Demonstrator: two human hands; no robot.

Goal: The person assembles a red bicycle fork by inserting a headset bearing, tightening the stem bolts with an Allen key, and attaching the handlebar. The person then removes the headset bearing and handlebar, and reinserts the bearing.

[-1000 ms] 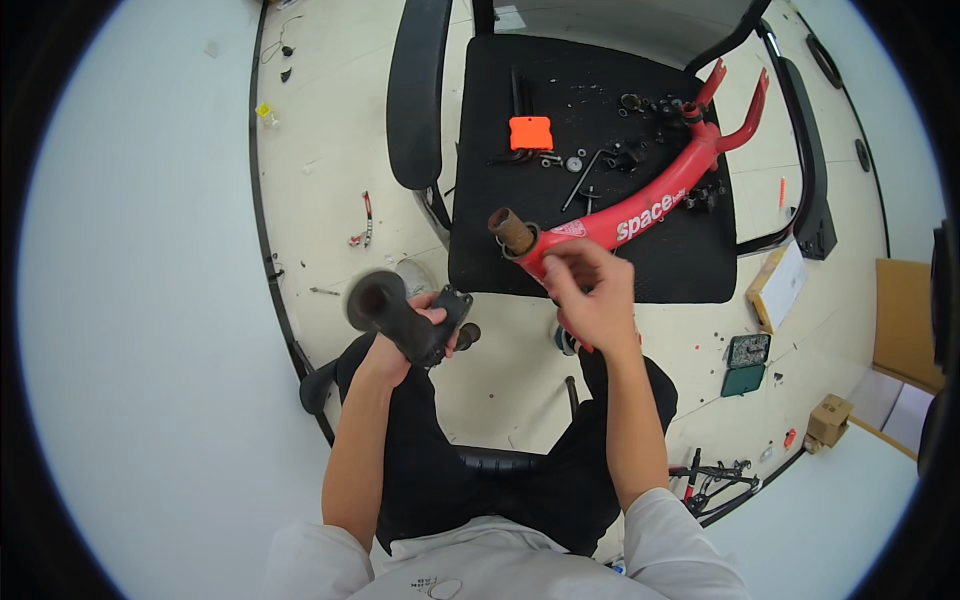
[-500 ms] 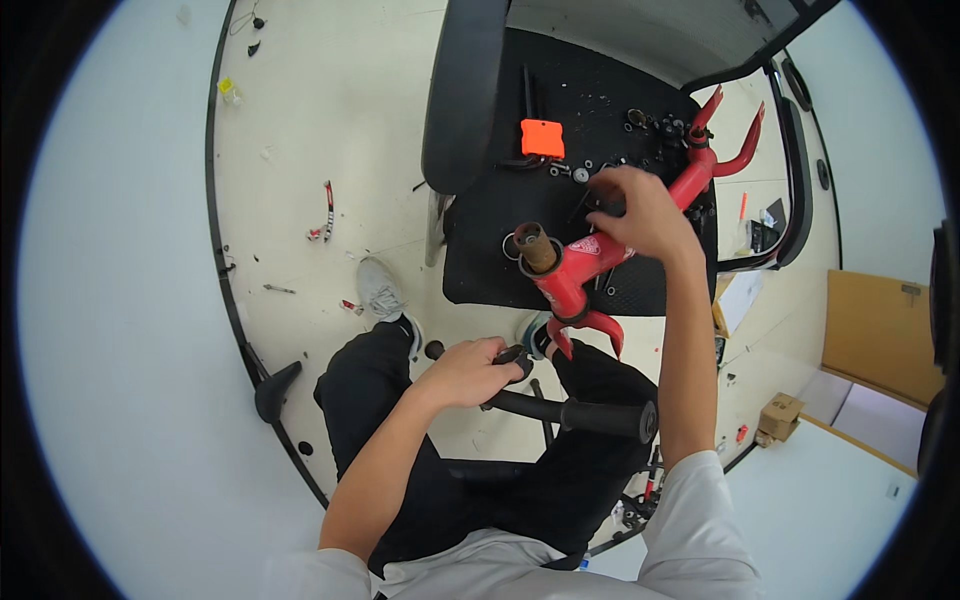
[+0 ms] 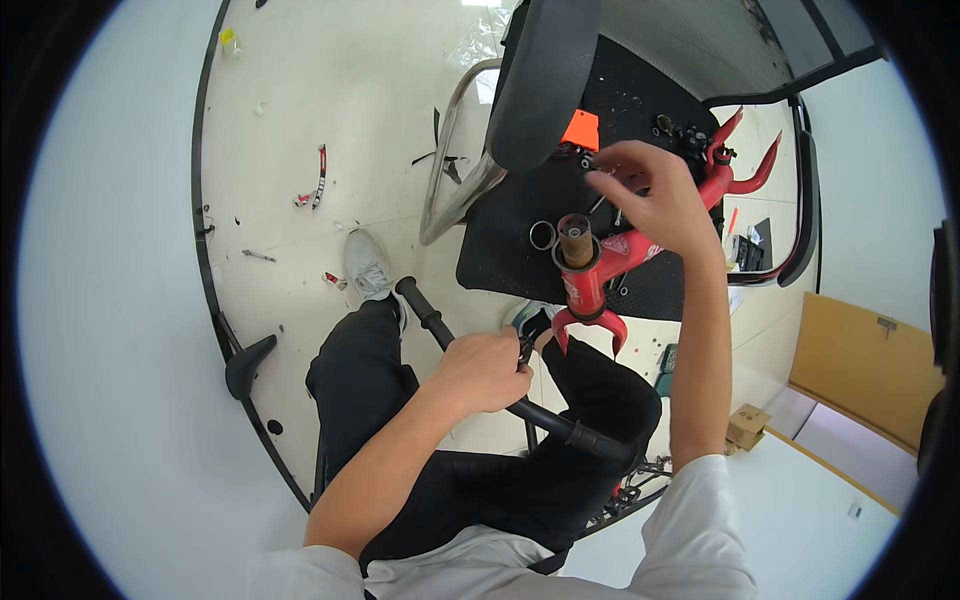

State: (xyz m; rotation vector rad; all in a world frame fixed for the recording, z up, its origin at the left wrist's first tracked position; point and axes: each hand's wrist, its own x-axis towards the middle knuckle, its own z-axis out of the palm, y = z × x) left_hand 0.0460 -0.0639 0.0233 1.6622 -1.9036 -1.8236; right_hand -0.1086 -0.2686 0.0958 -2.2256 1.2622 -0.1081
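Note:
My left hand (image 3: 480, 370) is closed around the middle of a black handlebar (image 3: 545, 415), gripping it where a dark clamp-like stem shows past the fingers. The bar slants over my lap, with a grip at each end. Above the chair seat (image 3: 500, 235), my right hand (image 3: 655, 195) has its thumb and forefinger apart beside small metal parts (image 3: 587, 162). Its other fingers are partly hidden. A red bike frame (image 3: 585, 292) lies across the seat under my right wrist, its head tube facing me with a brown, rusty tube standing in it. Left of that tube rests a metal ring (image 3: 542, 235).
An orange block (image 3: 581, 130) and dark hardware (image 3: 690, 138) lie farther back on the seat. The chair's black armrest (image 3: 548, 80) rises at left. On the floor are a bike saddle (image 3: 248, 368), a red-and-black strip (image 3: 321, 177) and a cardboard box (image 3: 747, 427).
The view has shifted, so the chair sits farther right. My left hand has turned the handlebar to a steeper slant, its left end higher. My right hand remains over the small parts.

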